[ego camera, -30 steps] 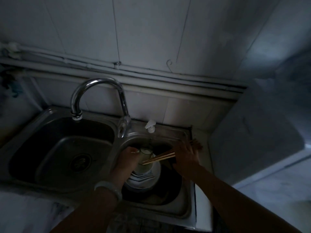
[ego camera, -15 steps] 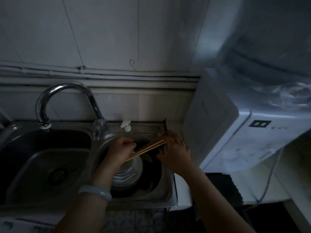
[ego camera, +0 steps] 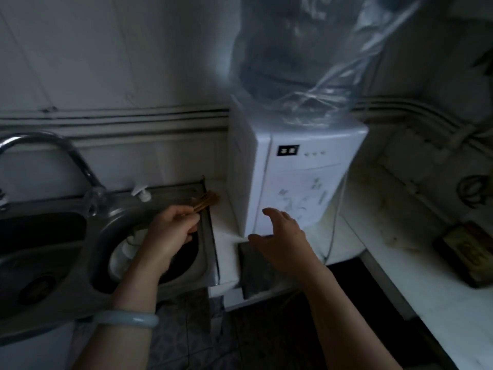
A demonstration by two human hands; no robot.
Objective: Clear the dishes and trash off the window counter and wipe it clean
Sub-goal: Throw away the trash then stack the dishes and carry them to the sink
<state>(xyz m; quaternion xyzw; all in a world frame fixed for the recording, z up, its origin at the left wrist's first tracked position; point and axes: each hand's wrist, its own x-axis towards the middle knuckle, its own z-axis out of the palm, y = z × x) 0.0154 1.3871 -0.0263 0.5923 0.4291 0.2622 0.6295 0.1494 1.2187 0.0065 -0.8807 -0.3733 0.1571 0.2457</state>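
Chopsticks (ego camera: 206,202) now in left hand (ego camera: 170,231)

the left arm rises from the bottom edge, a pale bangle (ego camera: 125,318) round its wrist. the left hand (ego camera: 170,231) shows its back, fingers curled round a bundle of chopsticks (ego camera: 205,203) whose ends stick out past the knuckles to the upper right. the bare right arm comes in from the lower right. the right hand (ego camera: 282,236) is palm down, fingers spread and nearly straight, thumb out to the left, holding nothing. the hands are apart.
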